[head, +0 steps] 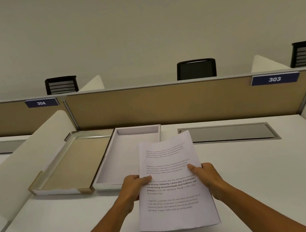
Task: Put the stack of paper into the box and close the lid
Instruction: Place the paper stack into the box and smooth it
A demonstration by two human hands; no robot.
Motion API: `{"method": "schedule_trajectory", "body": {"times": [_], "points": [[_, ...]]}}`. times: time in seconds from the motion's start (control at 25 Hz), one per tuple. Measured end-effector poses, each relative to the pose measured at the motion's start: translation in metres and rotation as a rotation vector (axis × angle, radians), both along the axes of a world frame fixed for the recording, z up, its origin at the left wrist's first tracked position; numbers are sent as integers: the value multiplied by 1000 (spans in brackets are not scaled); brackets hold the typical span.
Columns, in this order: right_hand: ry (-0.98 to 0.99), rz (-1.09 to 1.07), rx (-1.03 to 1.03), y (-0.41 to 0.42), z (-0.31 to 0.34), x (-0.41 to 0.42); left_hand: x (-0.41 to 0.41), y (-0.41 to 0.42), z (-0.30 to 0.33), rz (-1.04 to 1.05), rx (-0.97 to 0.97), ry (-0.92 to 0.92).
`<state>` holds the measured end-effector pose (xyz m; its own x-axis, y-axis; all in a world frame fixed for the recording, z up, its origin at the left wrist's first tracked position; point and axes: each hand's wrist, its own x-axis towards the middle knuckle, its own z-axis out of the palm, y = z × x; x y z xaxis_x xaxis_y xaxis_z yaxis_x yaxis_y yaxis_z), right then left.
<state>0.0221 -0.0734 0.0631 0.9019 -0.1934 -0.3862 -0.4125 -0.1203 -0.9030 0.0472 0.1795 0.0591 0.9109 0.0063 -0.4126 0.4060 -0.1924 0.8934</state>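
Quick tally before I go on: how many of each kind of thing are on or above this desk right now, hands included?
Hands: 2, left hand and right hand, both gripping the paper
Paper stacks: 1, stack of paper, held up
Box bases: 1, white box, open and empty
Lids: 1, lid, lying inside-up left of the box
Total: 5

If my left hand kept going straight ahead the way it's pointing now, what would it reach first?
Probably the open box. The left hand grips the left edge of the paper and points forward over the box's near rim, so it would cross into the tray. Its height above the rim is hard to judge.
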Motion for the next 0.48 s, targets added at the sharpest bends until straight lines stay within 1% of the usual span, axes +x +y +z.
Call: {"method": "schedule_trajectory", "body": {"times": [0.24,0.48], "points": [[50,-17,74,58,-1,66,62,56,12,82,-27,40],[83,-53,136,106,11,135,138,93,28,89,19,41]]}}
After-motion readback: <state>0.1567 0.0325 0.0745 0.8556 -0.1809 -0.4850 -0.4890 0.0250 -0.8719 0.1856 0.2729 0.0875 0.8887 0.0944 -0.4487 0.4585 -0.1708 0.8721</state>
